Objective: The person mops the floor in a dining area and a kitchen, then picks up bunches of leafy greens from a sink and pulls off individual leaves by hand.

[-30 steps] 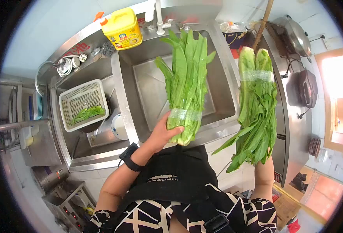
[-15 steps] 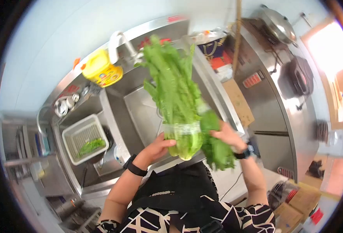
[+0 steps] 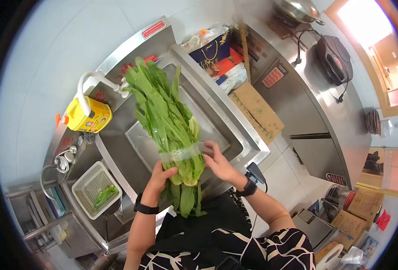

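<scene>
While the left hand [image 3: 160, 177] cups one side of the leafy greens [image 3: 160, 114] near their pale stem ends, thumb across the front and other fingers hidden, the right hand [image 3: 219, 164] is half-curled at the opposite edge of the clear tape [image 3: 180, 155]; whether it pinches the tape I cannot tell. The greens sit between the hands, long leaves reaching beyond them over the sink [image 3: 212, 121], more leaves hanging below them before the apron [image 3: 181, 234]. They should be light and floppy, easily bruised, perhaps slippery if wet. The firmer stems beside the tape, by the left hand, look the surest hold.
</scene>
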Tool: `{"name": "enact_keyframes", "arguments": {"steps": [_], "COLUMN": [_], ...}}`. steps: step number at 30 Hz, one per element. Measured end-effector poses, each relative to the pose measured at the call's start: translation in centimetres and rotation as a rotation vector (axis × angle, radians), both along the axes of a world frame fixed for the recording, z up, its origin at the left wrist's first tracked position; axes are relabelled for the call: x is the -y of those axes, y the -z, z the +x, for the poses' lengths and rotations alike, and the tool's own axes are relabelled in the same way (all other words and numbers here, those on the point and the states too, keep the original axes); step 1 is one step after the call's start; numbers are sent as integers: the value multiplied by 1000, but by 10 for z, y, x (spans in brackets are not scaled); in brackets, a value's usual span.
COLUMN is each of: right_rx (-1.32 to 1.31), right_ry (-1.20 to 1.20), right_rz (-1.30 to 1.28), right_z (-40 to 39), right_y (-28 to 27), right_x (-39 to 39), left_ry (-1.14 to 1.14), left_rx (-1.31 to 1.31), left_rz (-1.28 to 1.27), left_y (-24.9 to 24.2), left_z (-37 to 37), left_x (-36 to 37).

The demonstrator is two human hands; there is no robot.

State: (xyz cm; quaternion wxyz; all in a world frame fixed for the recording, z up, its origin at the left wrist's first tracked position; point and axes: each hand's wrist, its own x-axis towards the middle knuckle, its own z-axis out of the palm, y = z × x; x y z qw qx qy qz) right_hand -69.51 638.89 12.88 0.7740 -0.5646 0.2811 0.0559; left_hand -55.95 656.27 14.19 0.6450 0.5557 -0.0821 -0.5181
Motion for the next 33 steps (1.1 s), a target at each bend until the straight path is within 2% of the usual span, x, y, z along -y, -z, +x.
{"name": "enact_keyframes", "arguments": {"steps": [2, 3, 5, 6, 7, 9, 10, 11, 14, 15, 16, 17, 18, 19, 20, 21, 22, 23, 25, 26, 27, 28, 29, 31, 33], "right_rx": [149, 144, 348, 347, 290, 227, 251, 276, 379, 380, 396, 408, 405, 378, 350, 314, 275, 360, 194, 302, 173, 24, 142, 96, 62], "right_ry": [206, 215, 79, 86, 109, 149, 167, 178, 252, 245, 281, 316, 308, 345, 381, 416, 449, 435, 319, 459, 524, 492, 538, 641, 609], "right_rz": [-144, -138, -366, -362, -264, -172, -10, 153, 254, 260, 420, 579, 583, 699, 814, 724, 635, 563, 34, -20, -168, -468, -512, -292, -345], "right_z": [12, 17, 30, 37, 41, 46, 48, 51, 62, 67, 72, 77, 81, 84, 87, 85, 79, 71, 26, 17, 7, -8, -10, -16, -33], "right_y": [-20, -24, -27, -27, -27, -26, -24, -23, -12, -11, -9, -7, -6, -4, -2, 5, 12, 4, 21, 12, 3, 23, 34, 52, 103], "right_x": [-6, -8, -10, -11, -12, -6, -1, 3, 4, 6, 11, 14, 17, 21, 24, 32, 45, 67, 128, 148, 167, 197, 210, 230, 251], "left_ry": [33, 52, 79, 133, 194, 255, 293, 296, 201, 80, -39, -45, -222, -397, -341, -378, -378, -376, -379, -386, -395, -404, -416, -420, -421], "left_rx": [6, 15, 28, 155, 280, 353, 427, 423, 582, 405, 229, 231, 4, -226, -513, -557, -572, -567, -534, -512, -483, -451, -423, -362, -302], "left_rz": [-16, 6, 37, 135, 230, 193, 157, 158, 154, 101, 45, 48, -14, -76, -262, -294, -307, -317, -328, -330, -333, -333, -335, -348, -365], "left_y": [-5, -9, -8, -4, -2, 2, 4, 6, 10, 3, 0, 3, 11, 23, 48, 68, 61, 52, 34, 24, 15, 7, 1, -11, -19], "left_z": [6, 8, 15, 19, 21, 27, 30, 32, 39, 37, 35, 32, 26, 24, 27, 23, 22, 23, 30, 35, 40, 44, 47, 53, 55], "left_x": [6, 7, 9, 10, 10, 10, 10, 9, 9, 14, 20, 27, 35, 39, 39, 33, 41, 44, 45, 43, 38, 33, 28, 20, 11]}}
